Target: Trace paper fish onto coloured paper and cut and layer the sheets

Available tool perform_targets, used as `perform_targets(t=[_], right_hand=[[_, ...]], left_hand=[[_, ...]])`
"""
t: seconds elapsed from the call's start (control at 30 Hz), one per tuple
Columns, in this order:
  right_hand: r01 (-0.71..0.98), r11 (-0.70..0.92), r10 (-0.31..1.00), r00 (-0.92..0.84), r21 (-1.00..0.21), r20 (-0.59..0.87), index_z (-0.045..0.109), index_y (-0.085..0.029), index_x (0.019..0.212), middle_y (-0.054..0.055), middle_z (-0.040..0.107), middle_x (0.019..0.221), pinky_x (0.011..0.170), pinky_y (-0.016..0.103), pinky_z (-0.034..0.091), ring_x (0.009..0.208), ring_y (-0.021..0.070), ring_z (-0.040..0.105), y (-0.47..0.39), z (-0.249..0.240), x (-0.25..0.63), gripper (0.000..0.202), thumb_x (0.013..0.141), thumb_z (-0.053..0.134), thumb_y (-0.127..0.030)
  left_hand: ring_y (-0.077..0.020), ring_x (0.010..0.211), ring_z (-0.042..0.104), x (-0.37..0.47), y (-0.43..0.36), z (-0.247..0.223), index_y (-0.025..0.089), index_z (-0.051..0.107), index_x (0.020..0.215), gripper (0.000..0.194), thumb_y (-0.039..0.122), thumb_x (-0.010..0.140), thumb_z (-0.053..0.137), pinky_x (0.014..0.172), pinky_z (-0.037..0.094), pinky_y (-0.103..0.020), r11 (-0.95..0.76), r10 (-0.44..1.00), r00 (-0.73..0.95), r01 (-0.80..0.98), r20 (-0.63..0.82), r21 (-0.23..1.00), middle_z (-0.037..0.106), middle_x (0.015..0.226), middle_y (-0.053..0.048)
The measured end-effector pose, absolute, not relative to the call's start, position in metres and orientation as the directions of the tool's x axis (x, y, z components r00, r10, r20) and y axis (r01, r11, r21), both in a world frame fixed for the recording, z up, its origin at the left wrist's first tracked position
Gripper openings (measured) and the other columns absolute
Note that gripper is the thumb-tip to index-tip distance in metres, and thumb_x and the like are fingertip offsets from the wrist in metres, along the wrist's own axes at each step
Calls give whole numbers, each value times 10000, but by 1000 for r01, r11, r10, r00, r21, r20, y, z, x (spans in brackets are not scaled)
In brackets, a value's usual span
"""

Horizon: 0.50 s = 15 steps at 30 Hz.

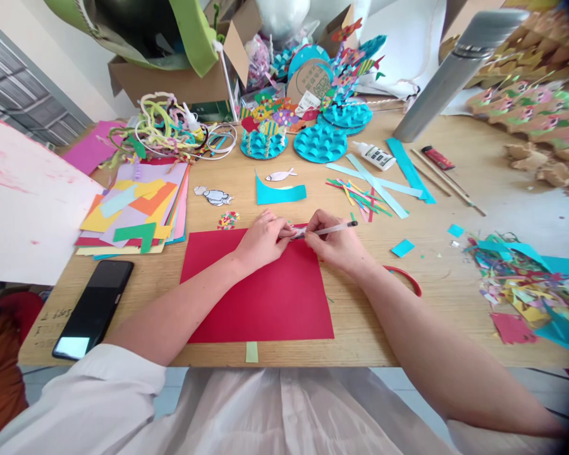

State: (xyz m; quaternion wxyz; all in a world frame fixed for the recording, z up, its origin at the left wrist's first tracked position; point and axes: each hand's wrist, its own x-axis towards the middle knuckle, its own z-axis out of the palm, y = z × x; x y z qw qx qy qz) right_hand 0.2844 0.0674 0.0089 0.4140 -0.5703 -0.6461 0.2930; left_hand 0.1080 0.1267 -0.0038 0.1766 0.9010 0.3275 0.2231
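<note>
A sheet of red paper (260, 291) lies in front of me on the wooden table. At its top edge my left hand (264, 239) presses a small white paper cutout (298, 232) down with its fingertips, fingers closed together. My right hand (334, 243) grips a pen (336, 228), its tip end at the cutout and mostly hidden by the fingers. Just beyond the hands are a white paper fish (281, 175), a curved blue paper piece (279, 193) and other drawn cutouts (214, 194). Tiny coloured paper bits (228, 220) sit near my left hand.
A phone (93, 309) and stacked coloured paper (133, 208) lie left. Scissors with a red handle (408, 278) are partly under my right arm. Paper strips (360, 196), a glue bottle (375, 156), a grey flask (448, 82) and scraps (526, 284) are beyond and right.
</note>
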Motion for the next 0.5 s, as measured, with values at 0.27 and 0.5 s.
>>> perform_targets(t=[0.27, 0.5], right_hand=[[509, 201, 976, -33, -837, 215, 426, -229, 657, -25, 484, 528, 473, 264, 294, 468, 113, 404, 66, 12, 281, 139, 733, 531, -279], [471, 202, 978, -44, -859, 206, 448, -221, 674, -14, 518, 564, 492, 262, 305, 498, 119, 435, 66, 9, 280, 109, 732, 529, -265]], left_hand=[[-215, 903, 621, 107, 128, -7, 180, 621, 832, 32, 158, 831, 644, 1052, 416, -460, -725, 668, 686, 515, 288, 457, 671, 838, -47], [-213, 888, 618, 107, 129, -9, 180, 613, 827, 61, 130, 816, 646, 1061, 409, -477, -746, 649, 695, 501, 309, 438, 673, 828, -36]])
